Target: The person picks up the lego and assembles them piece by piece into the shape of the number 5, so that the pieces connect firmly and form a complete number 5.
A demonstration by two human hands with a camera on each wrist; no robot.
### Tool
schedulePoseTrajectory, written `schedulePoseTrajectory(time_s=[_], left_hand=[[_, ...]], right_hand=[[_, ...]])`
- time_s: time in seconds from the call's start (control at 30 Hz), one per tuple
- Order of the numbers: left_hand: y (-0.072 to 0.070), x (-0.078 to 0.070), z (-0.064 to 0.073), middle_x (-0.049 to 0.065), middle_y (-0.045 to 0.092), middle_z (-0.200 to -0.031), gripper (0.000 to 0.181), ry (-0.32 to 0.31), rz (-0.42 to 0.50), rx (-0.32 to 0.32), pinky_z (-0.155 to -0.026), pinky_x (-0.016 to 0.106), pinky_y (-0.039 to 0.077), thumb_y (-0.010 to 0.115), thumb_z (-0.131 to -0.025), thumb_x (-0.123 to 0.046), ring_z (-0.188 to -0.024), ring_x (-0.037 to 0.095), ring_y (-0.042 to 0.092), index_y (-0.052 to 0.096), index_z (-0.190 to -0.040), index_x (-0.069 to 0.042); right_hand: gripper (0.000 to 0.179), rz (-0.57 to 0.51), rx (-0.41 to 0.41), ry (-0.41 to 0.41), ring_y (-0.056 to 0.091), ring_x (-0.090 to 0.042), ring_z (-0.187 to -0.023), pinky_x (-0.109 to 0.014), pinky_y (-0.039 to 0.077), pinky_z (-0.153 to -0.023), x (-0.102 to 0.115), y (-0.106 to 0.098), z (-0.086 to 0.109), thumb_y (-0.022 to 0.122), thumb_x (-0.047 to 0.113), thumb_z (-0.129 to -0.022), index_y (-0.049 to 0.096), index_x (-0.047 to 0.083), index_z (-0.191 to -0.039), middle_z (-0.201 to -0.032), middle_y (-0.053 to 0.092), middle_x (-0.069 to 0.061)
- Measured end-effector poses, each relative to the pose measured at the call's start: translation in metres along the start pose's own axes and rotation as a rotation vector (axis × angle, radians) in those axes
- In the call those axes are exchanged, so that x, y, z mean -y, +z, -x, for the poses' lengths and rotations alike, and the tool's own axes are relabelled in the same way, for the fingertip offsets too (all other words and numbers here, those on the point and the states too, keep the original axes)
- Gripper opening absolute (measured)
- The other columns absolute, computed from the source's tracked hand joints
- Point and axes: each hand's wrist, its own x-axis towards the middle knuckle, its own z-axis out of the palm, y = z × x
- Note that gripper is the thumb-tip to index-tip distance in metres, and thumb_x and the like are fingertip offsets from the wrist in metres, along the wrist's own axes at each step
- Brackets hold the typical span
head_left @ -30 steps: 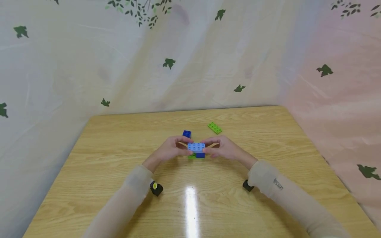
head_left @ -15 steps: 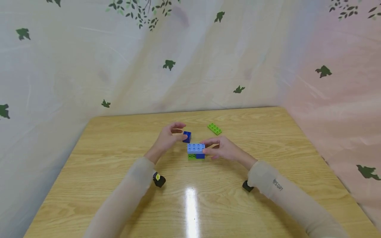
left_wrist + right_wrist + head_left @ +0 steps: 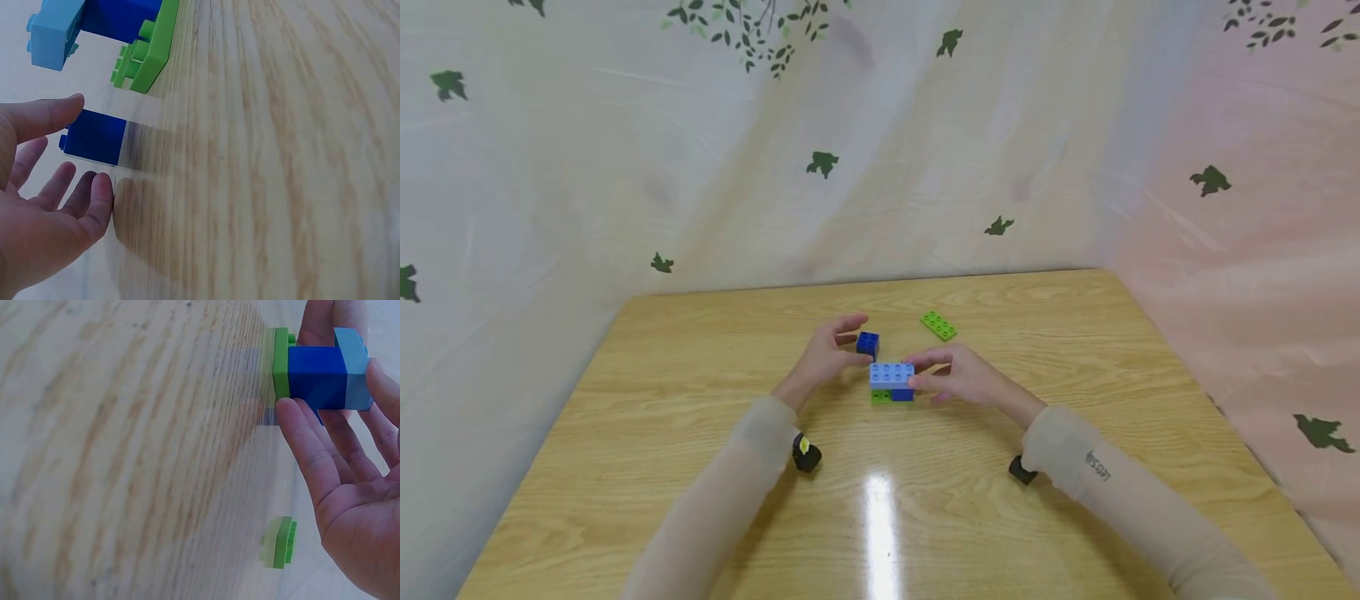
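Observation:
A small stack stands on the table: a light blue brick [image 3: 892, 374] on top, a dark blue brick [image 3: 317, 376] under its right end, and a green plate [image 3: 281, 365] at the bottom. My right hand [image 3: 962, 377] holds the stack's right end, thumb and fingers on opposite sides of the light blue brick. Behind the stack, to its left, a separate dark blue brick [image 3: 867, 343] stands on the table. My left hand [image 3: 827, 354] is spread around that brick. In the left wrist view its thumb is at the brick's edge, while the other fingers are apart from it.
A loose green plate [image 3: 938, 325] lies farther back, right of the stack. The wooden table [image 3: 700, 350] reaches back to a patterned cloth [image 3: 895, 225] that hangs behind it and along both sides.
My left hand has let go of the light blue brick's left end and moved back to the separate dark blue brick. The right hand has stayed on the stack.

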Motion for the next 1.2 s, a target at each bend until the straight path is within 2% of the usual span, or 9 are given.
schedulePoseTrajectory(time_s=[0.23,0.5,0.83,0.97,1.2], left_hand=[[0.003,0.003,-0.002,0.018,0.049,-0.15,0.069,0.008,-0.009,0.02,-0.113,0.05,0.038,0.077,-0.083,0.008,-0.135,0.037,0.048,0.05,-0.146,-0.004],[0.004,0.004,-0.001,0.016,0.056,-0.139,0.06,-0.005,-0.046,0.028,-0.11,0.05,0.041,0.075,-0.084,0.01,-0.126,0.034,0.054,0.056,-0.139,-0.004],[0.002,0.003,0.001,0.015,0.064,-0.129,0.047,-0.024,-0.144,0.123,-0.102,0.049,0.047,0.071,-0.088,0.007,-0.115,0.033,0.06,0.06,-0.134,-0.002],[0.002,0.0,0.005,0.014,0.065,-0.126,0.044,-0.034,-0.164,0.134,-0.1,0.048,0.049,0.073,-0.089,0.002,-0.115,0.033,0.06,0.063,-0.132,-0.004],[-0.002,-0.003,0.015,0.011,0.063,-0.127,0.045,-0.018,-0.129,0.136,-0.083,0.041,0.055,0.076,-0.09,-0.011,-0.112,0.03,0.062,0.063,-0.134,-0.012]], right_hand=[[0.045,-0.001,0.008,-0.001,0.067,-0.034,-0.109,-0.048,0.061,-0.078,0.0,-0.001,0.0,0.073,0.025,-0.097,0.063,0.006,-0.137,-0.126,0.063,-0.018],[0.045,0.001,0.015,0.004,0.067,-0.031,-0.109,-0.048,0.061,-0.078,0.0,-0.002,0.0,0.073,0.025,-0.097,0.063,0.005,-0.136,-0.127,0.063,-0.017],[0.047,0.0,-0.002,0.0,0.068,-0.029,-0.107,-0.046,0.061,-0.076,-0.002,-0.001,0.0,0.075,0.029,-0.094,0.065,0.007,-0.134,-0.124,0.064,-0.014],[0.044,0.009,-0.003,0.0,0.068,-0.029,-0.107,-0.046,0.061,-0.076,-0.003,-0.001,0.0,0.075,0.028,-0.095,0.066,0.008,-0.133,-0.124,0.065,-0.013],[0.044,0.016,0.005,-0.002,0.068,-0.03,-0.107,-0.046,0.061,-0.076,0.0,-0.001,0.003,0.074,0.026,-0.096,0.065,0.007,-0.135,-0.125,0.064,-0.015]])
